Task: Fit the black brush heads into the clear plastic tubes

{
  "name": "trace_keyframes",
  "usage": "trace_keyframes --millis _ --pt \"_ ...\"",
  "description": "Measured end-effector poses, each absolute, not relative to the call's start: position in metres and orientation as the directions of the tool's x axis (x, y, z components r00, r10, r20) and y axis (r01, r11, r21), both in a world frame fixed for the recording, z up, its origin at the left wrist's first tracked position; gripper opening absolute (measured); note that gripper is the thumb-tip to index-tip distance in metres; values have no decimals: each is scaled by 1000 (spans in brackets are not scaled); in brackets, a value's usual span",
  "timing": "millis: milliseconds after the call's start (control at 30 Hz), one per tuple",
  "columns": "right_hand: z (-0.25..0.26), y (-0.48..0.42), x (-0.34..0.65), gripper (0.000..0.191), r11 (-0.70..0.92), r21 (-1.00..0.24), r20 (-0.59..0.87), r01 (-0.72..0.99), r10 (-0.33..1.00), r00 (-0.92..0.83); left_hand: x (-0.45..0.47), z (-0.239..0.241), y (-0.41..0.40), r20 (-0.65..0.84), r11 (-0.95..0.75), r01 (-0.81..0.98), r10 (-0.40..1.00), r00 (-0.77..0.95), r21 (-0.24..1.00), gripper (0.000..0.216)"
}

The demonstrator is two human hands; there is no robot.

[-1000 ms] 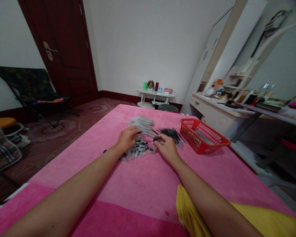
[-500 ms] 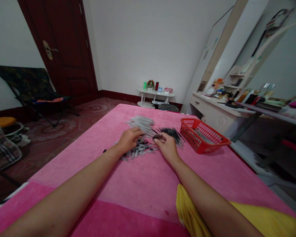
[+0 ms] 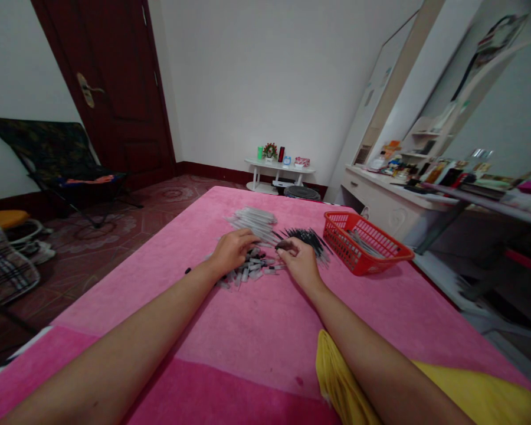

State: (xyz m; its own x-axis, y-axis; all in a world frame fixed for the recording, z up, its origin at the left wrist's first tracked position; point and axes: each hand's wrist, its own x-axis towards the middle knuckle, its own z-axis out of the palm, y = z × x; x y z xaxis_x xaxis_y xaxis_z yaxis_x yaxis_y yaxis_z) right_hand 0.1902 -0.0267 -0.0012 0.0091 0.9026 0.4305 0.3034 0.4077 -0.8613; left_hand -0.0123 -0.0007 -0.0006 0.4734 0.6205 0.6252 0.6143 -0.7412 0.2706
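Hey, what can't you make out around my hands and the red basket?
Head view, left hand: its own fingers hide whether it holds anything.
Head view, dark piece in the right hand: too small, and partly covered by the fingers, to identify.
Head view, red basket: its near wall hides part of the grey sticks inside.

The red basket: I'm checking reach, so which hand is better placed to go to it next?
Probably the right hand: it is nearer the red basket, with dark sticks lying between. The left hand is farther away, by the grey pieces. Whether the right one is free is hard to tell.
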Motion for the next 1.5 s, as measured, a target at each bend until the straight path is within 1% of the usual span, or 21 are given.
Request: trace_keyframes --millis 167,367,800,1033,1300,1400,1500 --pt "-5 -25 191 12 443 -814 474 377 881 -12 -11 -1 -1 624 -741 620 617 480 256 28" --pt "-6 -24 190 11 431 -831 462 353 887 3 -11 -1 -1 620 -754 617 599 507 226 28" --pt "-2 -27 191 13 440 -809 477 389 879 -2 -11 -2 -1 621 -762 606 593 513 227 29" --pt "-4 -26 191 12 443 -816 469 371 883 -22 -11 -1 -2 616 -747 628 604 505 218 30" --pt "4 -31 190 14 459 -792 493 403 870 -23 -11 -1 -3 611 -762 606 597 520 228 31" --pt "3 -32 190 13 436 -816 470 381 882 -3 -11 0 -3 613 -757 614 599 515 224 30" --pt "2 -32 190 14 377 -888 401 263 915 43 -11 0 -3 613 -754 618 602 512 224 29"
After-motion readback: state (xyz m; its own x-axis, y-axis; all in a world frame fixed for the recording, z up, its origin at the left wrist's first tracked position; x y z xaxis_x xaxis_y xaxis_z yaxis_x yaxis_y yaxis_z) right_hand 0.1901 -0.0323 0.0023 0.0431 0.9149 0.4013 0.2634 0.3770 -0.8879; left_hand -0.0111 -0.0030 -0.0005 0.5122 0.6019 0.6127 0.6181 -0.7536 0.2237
